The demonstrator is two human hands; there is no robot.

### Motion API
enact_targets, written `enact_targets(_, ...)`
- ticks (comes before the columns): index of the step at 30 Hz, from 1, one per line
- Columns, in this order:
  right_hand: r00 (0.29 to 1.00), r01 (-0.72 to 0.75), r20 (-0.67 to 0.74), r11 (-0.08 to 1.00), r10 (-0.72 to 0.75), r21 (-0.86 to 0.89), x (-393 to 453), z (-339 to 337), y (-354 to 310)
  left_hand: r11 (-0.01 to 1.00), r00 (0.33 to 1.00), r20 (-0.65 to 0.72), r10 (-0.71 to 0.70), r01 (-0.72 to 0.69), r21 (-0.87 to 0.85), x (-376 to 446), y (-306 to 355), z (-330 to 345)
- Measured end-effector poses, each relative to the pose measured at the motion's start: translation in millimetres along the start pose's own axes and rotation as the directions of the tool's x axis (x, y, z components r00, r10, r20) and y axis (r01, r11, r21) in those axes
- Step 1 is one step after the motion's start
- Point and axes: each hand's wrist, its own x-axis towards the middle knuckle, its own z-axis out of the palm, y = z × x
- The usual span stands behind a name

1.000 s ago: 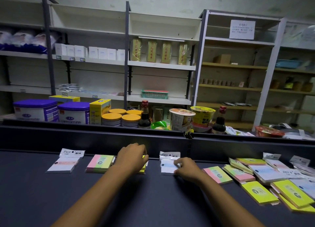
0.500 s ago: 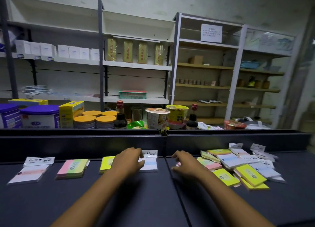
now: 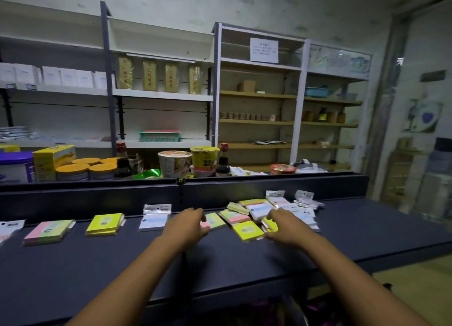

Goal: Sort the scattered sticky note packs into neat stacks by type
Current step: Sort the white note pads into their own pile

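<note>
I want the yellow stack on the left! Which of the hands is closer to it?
Left. The left hand is a little way right of the yellow stack; the right hand is farther right, over the unsorted pile.

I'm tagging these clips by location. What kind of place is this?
Probably a small shop or its stockroom: shelving with boxed goods, instant noodle cups and sauce bottles behind a dark counter, where packaged sticky note packs are being sorted.

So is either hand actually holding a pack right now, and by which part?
Cannot tell. The left hand touches a pink-green pack at its left edge; the right hand covers yellow packs.
</note>
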Motion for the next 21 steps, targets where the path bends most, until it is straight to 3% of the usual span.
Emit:
enact_targets(9, 1.0, -0.012, 0.017, 1.0, 0.011, 0.019, -36.2, -15.7, 82.1, 1.0, 1.0, -0.009, 0.012, -0.013, -0.022, -5.5, 90.8, 22.2)
enact_targets(21, 0.999, -0.04, 0.005, 0.99, 0.04, 0.132, 18.1, -15.6, 128.2, 0.995, 0.999, 0.029, -0.033, 0.035, -0.093, 63.5, 118.0, 51.3)
